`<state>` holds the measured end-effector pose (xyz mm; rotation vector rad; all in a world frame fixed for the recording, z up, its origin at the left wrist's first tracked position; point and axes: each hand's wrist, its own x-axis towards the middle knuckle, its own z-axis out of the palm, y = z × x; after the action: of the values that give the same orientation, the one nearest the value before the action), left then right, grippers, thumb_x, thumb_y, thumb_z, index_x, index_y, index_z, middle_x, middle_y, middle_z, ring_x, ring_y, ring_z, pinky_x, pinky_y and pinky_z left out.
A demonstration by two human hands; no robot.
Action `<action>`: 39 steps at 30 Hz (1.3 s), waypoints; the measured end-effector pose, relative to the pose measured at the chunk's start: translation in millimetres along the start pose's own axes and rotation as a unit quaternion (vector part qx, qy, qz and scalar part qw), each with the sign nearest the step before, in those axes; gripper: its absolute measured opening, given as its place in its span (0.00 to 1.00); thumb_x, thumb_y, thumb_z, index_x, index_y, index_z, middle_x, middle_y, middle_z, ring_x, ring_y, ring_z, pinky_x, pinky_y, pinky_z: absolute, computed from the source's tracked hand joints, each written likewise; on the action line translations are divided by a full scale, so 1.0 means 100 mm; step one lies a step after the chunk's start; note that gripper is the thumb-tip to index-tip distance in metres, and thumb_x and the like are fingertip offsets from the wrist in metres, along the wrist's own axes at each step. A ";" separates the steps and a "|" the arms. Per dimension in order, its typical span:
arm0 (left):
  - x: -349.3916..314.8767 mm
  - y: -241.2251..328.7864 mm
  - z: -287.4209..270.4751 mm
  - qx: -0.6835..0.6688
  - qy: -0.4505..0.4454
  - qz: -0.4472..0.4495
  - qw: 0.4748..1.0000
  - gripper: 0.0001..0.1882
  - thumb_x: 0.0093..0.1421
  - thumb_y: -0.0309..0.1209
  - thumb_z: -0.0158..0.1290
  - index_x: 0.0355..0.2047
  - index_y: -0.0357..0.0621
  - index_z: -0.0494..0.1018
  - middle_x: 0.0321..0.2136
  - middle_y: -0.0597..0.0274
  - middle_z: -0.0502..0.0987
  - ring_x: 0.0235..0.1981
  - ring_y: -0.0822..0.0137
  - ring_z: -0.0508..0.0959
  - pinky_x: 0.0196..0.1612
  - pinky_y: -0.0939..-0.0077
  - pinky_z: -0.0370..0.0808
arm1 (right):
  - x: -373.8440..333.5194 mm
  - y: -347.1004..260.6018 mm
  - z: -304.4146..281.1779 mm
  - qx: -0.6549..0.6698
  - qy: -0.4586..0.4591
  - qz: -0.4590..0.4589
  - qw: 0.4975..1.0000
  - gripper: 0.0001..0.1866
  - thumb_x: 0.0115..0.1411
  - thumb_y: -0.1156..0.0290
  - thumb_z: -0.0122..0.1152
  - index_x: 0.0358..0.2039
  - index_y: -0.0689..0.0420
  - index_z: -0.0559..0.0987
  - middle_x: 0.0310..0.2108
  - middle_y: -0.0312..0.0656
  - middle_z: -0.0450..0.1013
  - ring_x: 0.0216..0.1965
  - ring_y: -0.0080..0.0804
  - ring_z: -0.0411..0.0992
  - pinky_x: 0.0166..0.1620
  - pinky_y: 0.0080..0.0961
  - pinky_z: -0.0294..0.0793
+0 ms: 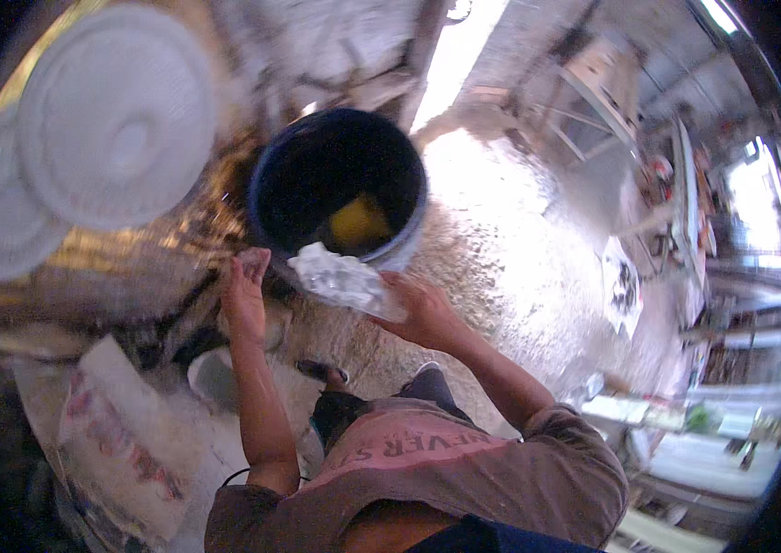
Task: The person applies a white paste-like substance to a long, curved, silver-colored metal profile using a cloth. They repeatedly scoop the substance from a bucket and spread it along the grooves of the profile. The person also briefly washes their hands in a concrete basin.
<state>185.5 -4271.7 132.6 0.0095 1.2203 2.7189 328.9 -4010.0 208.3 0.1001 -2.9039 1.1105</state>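
Note:
My right hand [418, 311] grips the near end of what looks like a clear plastic scoop [367, 300], heaped with a lumpy white substance [331, 274]. The scoop is just in front of the near rim of a deep, dark blue drum [259, 198]. Inside the drum a yellow patch [360, 224] shows low down; the rest is too dark to make out. My left hand [247, 281] is raised to the left of the scoop, close to the drum's near left side. Its fingers look loosely bent and apart, and no object shows in them.
Two round whitish lids or dishes [118, 115] lie at upper left on a brownish surface. A printed sack [123, 442] and a pale bucket [213, 376] are at lower left. Bright rough floor [492, 221] stretches right of the drum, toward a table [593, 92] and cluttered benches [704, 452].

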 end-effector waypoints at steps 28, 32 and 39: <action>-1.38 -6.16 6.93 0.273 -0.632 -0.351 0.634 0.24 0.60 0.41 0.53 0.50 0.37 0.69 0.45 0.61 0.75 0.48 0.68 0.73 0.52 0.71 0.68 | -4.10 4.90 -4.08 0.719 0.435 0.154 0.520 0.27 0.61 0.57 0.52 0.52 0.66 0.68 0.40 0.43 0.74 0.36 0.27 0.73 0.40 0.24 0.74; -0.70 -6.87 7.46 0.185 -0.539 -0.458 0.682 0.21 0.61 0.42 0.51 0.45 0.35 0.70 0.37 0.57 0.76 0.40 0.67 0.76 0.44 0.73 0.73 | -3.11 5.71 -4.81 0.713 0.322 0.182 0.596 0.24 0.63 0.58 0.48 0.51 0.65 0.69 0.38 0.41 0.73 0.36 0.27 0.73 0.41 0.24 0.74; 0.55 -7.48 8.71 0.096 -0.338 -0.486 0.800 0.19 0.62 0.41 0.50 0.43 0.38 0.69 0.35 0.58 0.75 0.36 0.65 0.76 0.38 0.74 0.74 | -1.95 6.87 -6.12 0.710 0.210 0.213 0.637 0.23 0.60 0.58 0.54 0.44 0.66 0.72 0.29 0.36 0.72 0.26 0.22 0.72 0.30 0.16 0.73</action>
<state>301.0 -3128.9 154.4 0.2710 0.8846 1.4756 477.9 -3081.9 197.0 -0.7132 -1.0144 2.6507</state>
